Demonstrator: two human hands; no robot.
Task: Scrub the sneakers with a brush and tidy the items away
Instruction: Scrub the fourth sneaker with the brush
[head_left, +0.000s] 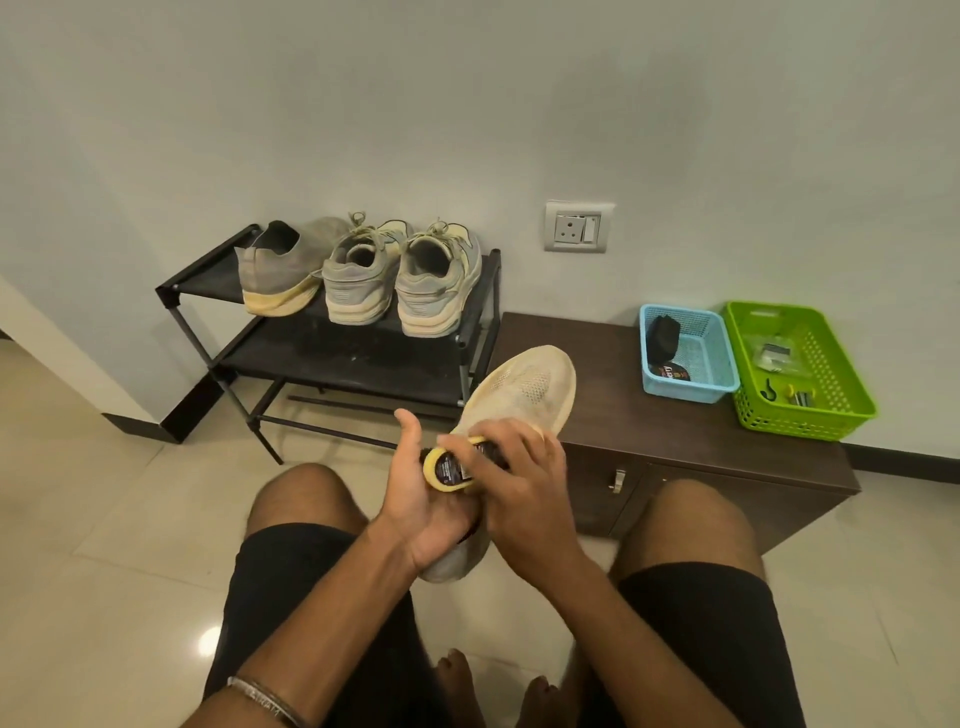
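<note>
We log a seated person, bare knees apart, working just in front of the low brown cabinet (649, 415). Above the near left corner of that cabinet they hold a pale mesh sneaker (524, 389), toe pointing away toward the wall and tilted up, heel down between the knees.

The left hand (421, 514) cups the sneaker from the left side, thumb raised, fingers wrapped beneath the shoe (the fingertips are hidden, so we cannot tell how tightly). The right hand (519, 488) is curled over a yellow-and-black brush (449, 467), grasping it from above and pressing it against the sneaker's upper near the collar. The bristles are out of sight under the hand.

On the cabinet's top, toward its far right end, stand two plastic baskets side by side: a blue basket (696, 387) holding a dark object and a round tin, and a green basket (841, 410) to its right with small loose bits we cannot identify.

Left of the cabinet, touching its end, is a black shoe rack (218, 291). Its top shelf carries three sneakers, heels toward us: one grey slip-on (280, 275) farthest from the cabinet and a laced grey pair (395, 280) nearest it.

A wall socket (575, 227) sits above the cabinet's left part.
</note>
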